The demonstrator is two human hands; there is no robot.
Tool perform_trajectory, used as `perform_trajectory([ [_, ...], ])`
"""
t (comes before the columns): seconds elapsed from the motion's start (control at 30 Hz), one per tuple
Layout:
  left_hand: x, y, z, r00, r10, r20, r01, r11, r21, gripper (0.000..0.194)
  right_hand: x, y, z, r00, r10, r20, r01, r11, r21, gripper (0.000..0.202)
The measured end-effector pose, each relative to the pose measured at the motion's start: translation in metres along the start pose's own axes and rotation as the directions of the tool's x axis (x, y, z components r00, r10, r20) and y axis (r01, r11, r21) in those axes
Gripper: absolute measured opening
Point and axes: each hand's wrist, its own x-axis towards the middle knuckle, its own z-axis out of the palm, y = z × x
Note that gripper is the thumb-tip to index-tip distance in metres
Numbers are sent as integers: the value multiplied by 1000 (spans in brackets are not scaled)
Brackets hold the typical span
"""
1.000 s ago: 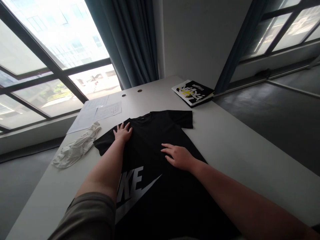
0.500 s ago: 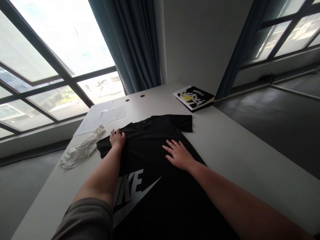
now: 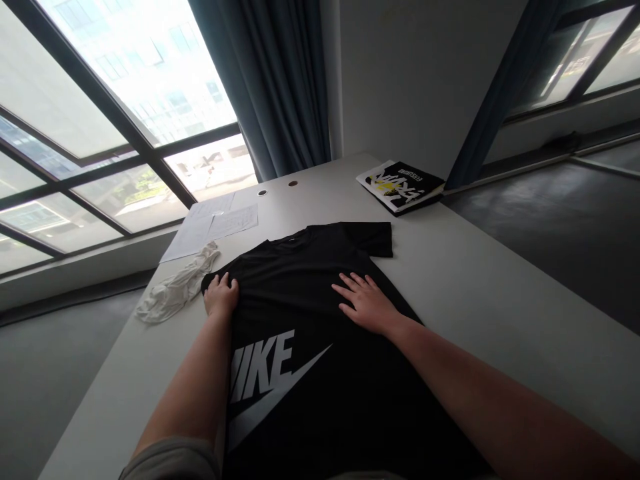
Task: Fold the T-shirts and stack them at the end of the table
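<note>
A black T-shirt [image 3: 310, 293] with a large grey NIKE print lies spread out on the white table [image 3: 480, 293], its collar at the far side. On its left sleeve area rests my left hand [image 3: 221, 293], fingers apart and pointing away from me. My right hand [image 3: 367, 303] lies flat on the right part of the chest with its fingers spread. Neither hand grips the cloth. My left forearm hides part of the shirt's left side and the start of the print.
Left of the shirt is a crumpled white cloth [image 3: 175, 287]. Paper sheets [image 3: 200, 227] lie behind it along the table's left edge. A black-and-white bag or folded item with lettering [image 3: 403, 187] sits at the far right corner. Windows and a blue curtain [image 3: 285, 87] stand beyond.
My left hand has slid left and slightly toward me, onto the shirt's sleeve. My right hand stays flat at about the same spot on the shirt. The view has shifted a little.
</note>
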Motion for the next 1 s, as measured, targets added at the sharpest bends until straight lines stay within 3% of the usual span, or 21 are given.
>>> perform_trajectory([
  [0.13, -2, 4, 0, 1000, 14, 5, -14, 998, 55, 63, 0, -1, -1, 1000, 0, 1, 0, 1000, -17, 58],
  [0.27, 7, 7, -4, 980, 128, 155, -143, 986, 89, 65, 1, 1, 3, 1000, -5, -5, 5, 1000, -13, 58],
  [0.37, 14, 9, -6, 971, 80, 226, -95, 994, 57, 65, 3, 5, 5, 1000, 12, -24, -12, 1000, 5, 59],
  [0.57, 7, 16, -8, 982, -172, 72, 174, 985, -23, 67, 4, 12, 3, 998, 43, -43, -43, 999, 6, 61],
  [1.0, -33, -4, -28, 986, -156, 63, 159, 987, -35, 68, 3, 17, 3, 998, 62, -20, -63, 998, -33, 64],
])
